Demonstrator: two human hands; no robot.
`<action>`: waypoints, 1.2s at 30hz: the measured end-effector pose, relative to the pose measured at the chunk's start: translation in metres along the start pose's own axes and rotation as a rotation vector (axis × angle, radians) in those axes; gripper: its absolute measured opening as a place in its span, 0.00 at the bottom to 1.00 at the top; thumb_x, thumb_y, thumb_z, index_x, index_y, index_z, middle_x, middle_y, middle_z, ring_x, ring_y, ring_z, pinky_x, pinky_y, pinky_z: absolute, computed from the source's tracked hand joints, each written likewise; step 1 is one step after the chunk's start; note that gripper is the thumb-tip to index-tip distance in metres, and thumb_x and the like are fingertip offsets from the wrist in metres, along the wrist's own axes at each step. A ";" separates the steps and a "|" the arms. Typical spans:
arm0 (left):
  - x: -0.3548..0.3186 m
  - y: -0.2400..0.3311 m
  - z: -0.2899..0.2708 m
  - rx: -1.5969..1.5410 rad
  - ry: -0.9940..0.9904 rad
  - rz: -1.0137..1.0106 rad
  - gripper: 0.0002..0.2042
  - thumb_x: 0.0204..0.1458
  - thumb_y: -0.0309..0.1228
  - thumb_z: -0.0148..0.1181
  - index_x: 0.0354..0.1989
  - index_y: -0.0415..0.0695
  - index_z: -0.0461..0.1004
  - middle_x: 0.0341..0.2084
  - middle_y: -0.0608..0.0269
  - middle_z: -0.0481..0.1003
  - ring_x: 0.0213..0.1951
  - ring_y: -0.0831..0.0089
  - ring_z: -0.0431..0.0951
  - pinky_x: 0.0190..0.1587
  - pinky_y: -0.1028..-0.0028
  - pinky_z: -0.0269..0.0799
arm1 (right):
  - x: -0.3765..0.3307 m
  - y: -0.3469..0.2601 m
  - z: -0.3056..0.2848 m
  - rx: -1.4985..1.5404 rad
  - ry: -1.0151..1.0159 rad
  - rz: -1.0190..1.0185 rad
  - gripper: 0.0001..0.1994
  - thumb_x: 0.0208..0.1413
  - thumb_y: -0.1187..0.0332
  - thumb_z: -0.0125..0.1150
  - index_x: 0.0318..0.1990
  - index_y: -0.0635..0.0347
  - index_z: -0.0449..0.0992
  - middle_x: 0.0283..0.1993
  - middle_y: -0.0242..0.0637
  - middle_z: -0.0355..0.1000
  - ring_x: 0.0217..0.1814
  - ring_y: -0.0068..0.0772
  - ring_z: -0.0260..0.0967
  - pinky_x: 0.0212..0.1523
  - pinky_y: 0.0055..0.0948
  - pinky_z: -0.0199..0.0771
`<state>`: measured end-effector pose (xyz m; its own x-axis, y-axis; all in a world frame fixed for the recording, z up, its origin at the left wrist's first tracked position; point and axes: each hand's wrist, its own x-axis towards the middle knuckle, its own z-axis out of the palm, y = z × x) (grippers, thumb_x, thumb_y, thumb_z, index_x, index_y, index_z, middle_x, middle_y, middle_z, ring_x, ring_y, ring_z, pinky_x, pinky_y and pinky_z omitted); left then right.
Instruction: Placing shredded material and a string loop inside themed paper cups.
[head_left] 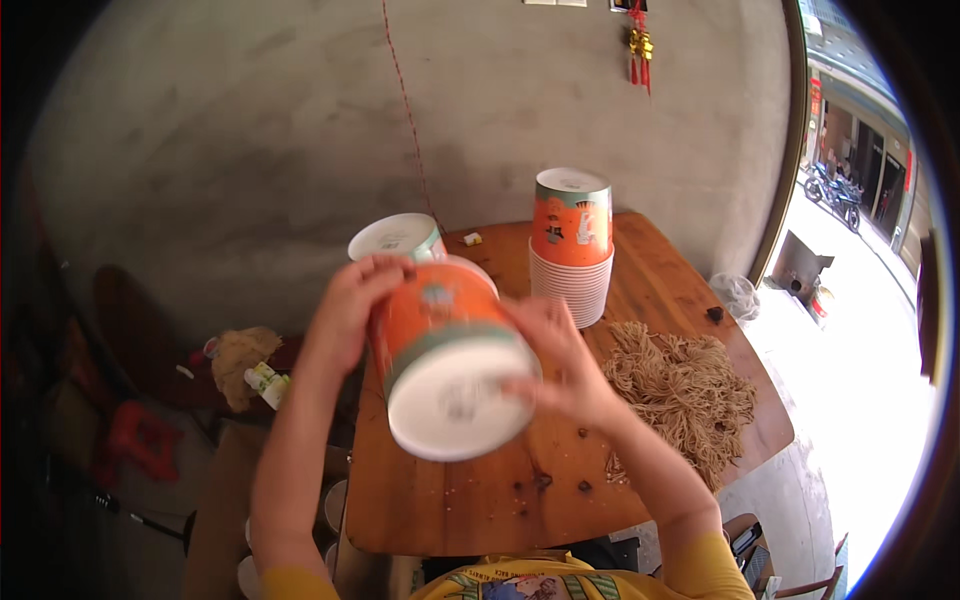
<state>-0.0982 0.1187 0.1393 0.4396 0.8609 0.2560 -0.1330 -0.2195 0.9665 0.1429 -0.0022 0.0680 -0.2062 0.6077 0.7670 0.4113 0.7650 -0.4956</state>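
Tilted between my hands above the wooden table [430, 515] is an orange paper tub [440, 310] with a green band and a white base turned toward me. My left hand [355, 305] has its fingers curled over the tub's upper left side. My right hand [565, 365] is against its right side, with a fingertip over the base; motion blurs both a little. Just behind stands another upside-down paper tub [395, 236], mostly hidden by the held one. Farther back on the right rises a nested stack of upside-down tubs [572, 225], its many white rims showing.
A heap of tan noodle-like strands [685, 395] lies on the table's right side. A crumpled clear bag [735, 295] is at the right edge. On the left are a red stool [145, 440], a tan cloth [243, 362] and a cardboard box [225, 500]. A doorway opens at right.
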 end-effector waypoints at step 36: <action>0.075 -0.086 -0.063 0.266 0.189 0.409 0.51 0.47 0.64 0.60 0.72 0.51 0.42 0.63 0.52 0.57 0.64 0.61 0.61 0.66 0.61 0.56 | 0.119 0.152 -0.125 -0.682 0.356 0.462 0.09 0.53 0.63 0.61 0.41 0.48 0.80 0.48 0.38 0.73 0.45 0.44 0.73 0.47 0.40 0.73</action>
<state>-0.1095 0.2307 0.0741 0.2279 0.7430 0.6293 -0.0190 -0.6428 0.7658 0.2920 0.1592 0.1348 0.3512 0.6345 0.6885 0.8465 0.0991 -0.5231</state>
